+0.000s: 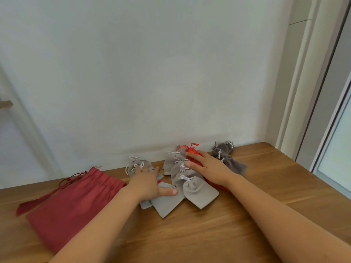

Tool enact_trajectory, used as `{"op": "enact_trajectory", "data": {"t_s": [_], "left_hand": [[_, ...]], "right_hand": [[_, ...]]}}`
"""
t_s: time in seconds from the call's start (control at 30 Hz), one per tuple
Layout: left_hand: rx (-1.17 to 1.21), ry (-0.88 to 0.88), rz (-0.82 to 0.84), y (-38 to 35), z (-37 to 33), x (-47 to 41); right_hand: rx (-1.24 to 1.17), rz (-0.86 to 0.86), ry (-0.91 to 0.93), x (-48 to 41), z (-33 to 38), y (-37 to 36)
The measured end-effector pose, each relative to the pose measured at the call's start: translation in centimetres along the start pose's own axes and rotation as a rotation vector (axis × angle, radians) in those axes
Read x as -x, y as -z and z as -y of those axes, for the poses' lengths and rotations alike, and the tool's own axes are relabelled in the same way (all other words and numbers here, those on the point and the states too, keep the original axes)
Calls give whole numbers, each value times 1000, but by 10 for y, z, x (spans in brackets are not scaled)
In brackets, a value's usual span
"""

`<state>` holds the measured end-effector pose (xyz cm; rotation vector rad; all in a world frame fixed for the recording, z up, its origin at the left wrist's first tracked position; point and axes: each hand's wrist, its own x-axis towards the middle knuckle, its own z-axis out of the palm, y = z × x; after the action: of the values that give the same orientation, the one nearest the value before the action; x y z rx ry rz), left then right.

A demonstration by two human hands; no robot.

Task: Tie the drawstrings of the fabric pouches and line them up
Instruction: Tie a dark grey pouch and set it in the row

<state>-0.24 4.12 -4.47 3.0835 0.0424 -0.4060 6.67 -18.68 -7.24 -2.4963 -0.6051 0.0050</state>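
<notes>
Several small light grey drawstring pouches (197, 190) lie overlapping near the wall, their necks cinched with white cords. My left hand (150, 184) rests flat with spread fingers on the left group of grey pouches (165, 202). My right hand (207, 168) lies flat on a bright red pouch (192, 151), thumb touching a grey pouch. Dark grey pouches (228, 158) sit just right of that hand. A large dark red drawstring bag (72, 204) with a tassel lies at the left.
All pouches lie on a wooden table (266, 186) pushed against a pale wall (152, 73). The table's rounded far right corner ends near a window frame (322, 111). Bare wood shows in front of the pouches and to the right.
</notes>
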Motion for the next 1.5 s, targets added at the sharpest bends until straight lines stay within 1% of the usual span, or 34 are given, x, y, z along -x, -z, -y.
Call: {"op": "enact_trajectory", "data": {"t_s": [0.13, 0.2, 0.3, 0.37, 0.4, 0.43, 0.47, 0.5, 0.53, 0.57, 0.6, 0.63, 0.67, 0.73, 0.77, 0.8, 0.9, 1.0, 1.07, 1.13, 1.2, 1.33, 1.5], "left_hand": [[-79, 237, 17, -7, -4, 2], [-102, 305, 38, -5, -5, 2], [11, 316, 29, 3, -5, 3], [151, 289, -62, 12, -2, 5], [205, 251, -129, 15, -1, 6], [239, 187, -202, 17, -1, 5], [261, 96, -263, 17, -3, 4], [276, -21, -300, 16, -6, 3], [280, -139, -306, 13, -10, 1], [262, -230, -287, 7, -16, -1], [221, -283, -262, 0, -23, -3], [175, -300, -240, -8, -27, -7], [141, -291, -227, -15, -31, -11], [122, -249, -220, -22, -34, -15], [124, -230, -211, -23, -34, -17], [126, -217, -191, -23, -34, -18], [97, -203, -157, -21, -36, -16], [36, -209, -198, -18, -39, -14], [32, -210, -218, -15, -38, -16], [52, -226, -193, -11, -35, -20], [81, -247, -146, -9, -32, -25], [110, -252, -111, -9, -31, -29], [88, -246, -120, -14, -32, -26]], "right_hand": [[54, 82, 108, -14, 0, 1], [96, 82, 157, -21, 3, 2], [175, 58, 220, -28, 6, 3], [181, 58, 227, -29, 7, 4], [143, 37, 228, -28, 9, 5], [88, -10, 233, -26, 10, 8], [49, -103, 246, -23, 12, 10], [46, -250, 247, -21, 11, 12], [70, -436, 217, -20, 10, 15], [105, -617, 134, -19, 7, 18], [151, -745, 15, -20, 2, 21], [203, -777, -114, -20, -4, 23], [245, -701, -261, -21, -11, 23], [236, -438, -517, -18, -26, 18], [189, -354, -579, -17, -33, 16], [142, -313, -595, -17, -39, 12], [75, -323, -534, -19, -46, 8], [85, -346, -506, -20, -46, 9], [141, -388, -510, -18, -45, 9], [246, -424, -498, -17, -42, 8], [327, -400, -429, -19, -40, 5], [206, -273, -360, -25, -44, 7], [57, -246, -219, -9, -55, 26]]}}
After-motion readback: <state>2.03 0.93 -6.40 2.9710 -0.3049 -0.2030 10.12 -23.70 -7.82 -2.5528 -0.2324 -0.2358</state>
